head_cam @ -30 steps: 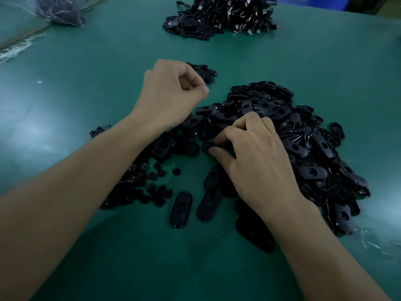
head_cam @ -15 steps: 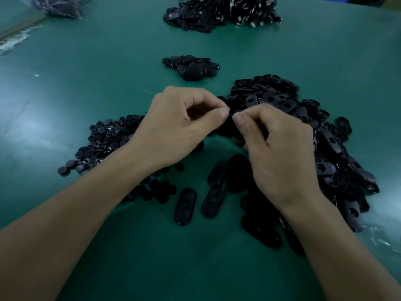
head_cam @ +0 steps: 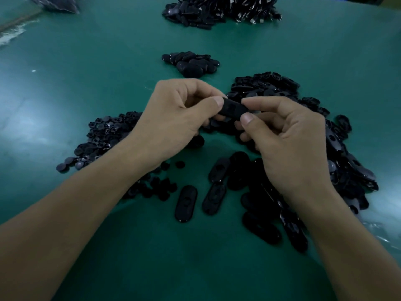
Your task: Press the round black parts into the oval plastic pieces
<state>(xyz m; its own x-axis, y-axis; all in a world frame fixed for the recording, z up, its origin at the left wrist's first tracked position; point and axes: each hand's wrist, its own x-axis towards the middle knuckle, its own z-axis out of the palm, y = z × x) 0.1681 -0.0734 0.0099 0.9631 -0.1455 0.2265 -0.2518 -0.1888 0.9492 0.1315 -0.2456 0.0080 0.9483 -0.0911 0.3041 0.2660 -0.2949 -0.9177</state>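
The left hand [head_cam: 173, 118] and the right hand [head_cam: 288, 144] meet above the tabletop [head_cam: 86, 72], each pinching one end of a single oval plastic piece [head_cam: 233, 109] between thumb and curled fingers. The thumbs lie on top of it, probably so that they can bear down on its middle while the fingers brace it from below. Whether a round part already sits in its hole cannot be told, as the piece is dark and partly covered by the fingertips.

Below the hands a few loose ovals [head_cam: 186, 203] lie flat on the green surface, close enough to be the next ones taken. The round black parts [head_cam: 106, 135] are heaped by the left forearm and the larger heap of oval pieces [head_cam: 347, 161] runs along the right, so each hand likely feeds from its own side.

Farther off, a small mound of dark pieces [head_cam: 191, 63] sits apart from both stocks, which I take for finished work. A big pile of mixed black parts [head_cam: 217, 9] lies at the far edge.
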